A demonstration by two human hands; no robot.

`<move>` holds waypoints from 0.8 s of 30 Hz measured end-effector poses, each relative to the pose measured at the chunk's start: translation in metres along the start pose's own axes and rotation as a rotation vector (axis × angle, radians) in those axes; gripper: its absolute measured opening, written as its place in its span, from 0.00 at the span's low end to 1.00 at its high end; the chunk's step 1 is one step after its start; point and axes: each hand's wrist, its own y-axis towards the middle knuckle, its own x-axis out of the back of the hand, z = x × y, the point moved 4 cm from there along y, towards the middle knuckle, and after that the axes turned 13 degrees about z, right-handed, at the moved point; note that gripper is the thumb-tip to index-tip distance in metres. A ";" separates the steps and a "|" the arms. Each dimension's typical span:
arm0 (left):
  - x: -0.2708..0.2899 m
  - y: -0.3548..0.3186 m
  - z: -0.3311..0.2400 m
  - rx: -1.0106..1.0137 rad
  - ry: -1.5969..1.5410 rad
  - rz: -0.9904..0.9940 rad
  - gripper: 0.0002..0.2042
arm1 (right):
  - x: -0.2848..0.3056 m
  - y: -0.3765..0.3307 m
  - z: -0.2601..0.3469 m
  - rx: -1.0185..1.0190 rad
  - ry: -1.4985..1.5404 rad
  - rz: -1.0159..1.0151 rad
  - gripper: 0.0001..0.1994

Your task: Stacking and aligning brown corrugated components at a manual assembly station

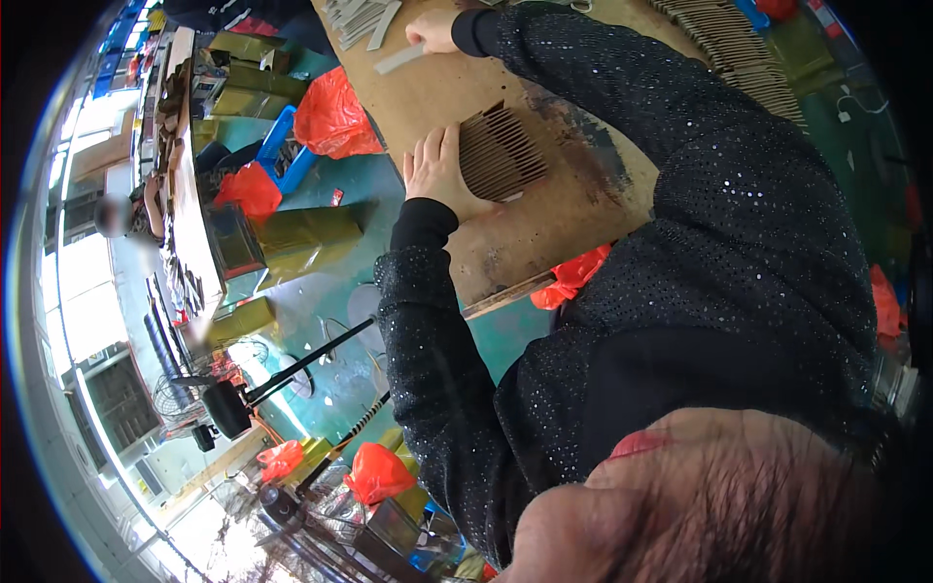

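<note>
A person in a black, sparkly long-sleeved top leans over a worn brown work surface (583,209), seen from above the head.

The left hand (434,167) lies flat with fingers together and extended, pressing against the left edge of a partly built cardboard grid divider (501,151), a comb-like set of slotted brown strips standing just to the right of the fingers.

The right hand (431,31), reaching far ahead of the left one, pinches one end of a single grey cardboard strip (400,59), which hangs from the fingers toward the left hand. Just beyond that hand lies a loose pile of similar grey strips (362,19).

Far to the right of both hands, along the surface's edge, a long row of finished-looking slotted dividers (743,53) is stacked.

Judging by this, the grid under the left hand is well underway, with many slats already seated, but is not complete: one strip is in hand and the pile suggests more remain.

To the left of the hands, below the surface, red plastic bags (332,115) and olive-coloured boxes (301,238) sit on a green floor.
</note>
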 end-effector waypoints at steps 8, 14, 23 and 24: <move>0.005 -0.006 0.006 -0.038 -0.006 -0.010 0.57 | -0.007 -0.112 0.074 0.566 0.370 0.500 0.07; 0.010 -0.003 0.000 -0.092 0.041 -0.015 0.55 | 0.002 -0.135 0.061 0.432 0.304 0.413 0.08; 0.011 -0.008 -0.008 -0.089 0.091 0.018 0.56 | -0.001 -0.153 0.080 0.059 -0.009 0.158 0.05; 0.010 -0.008 -0.010 -0.112 0.099 0.011 0.56 | -0.001 -0.154 0.081 -0.020 -0.070 0.176 0.06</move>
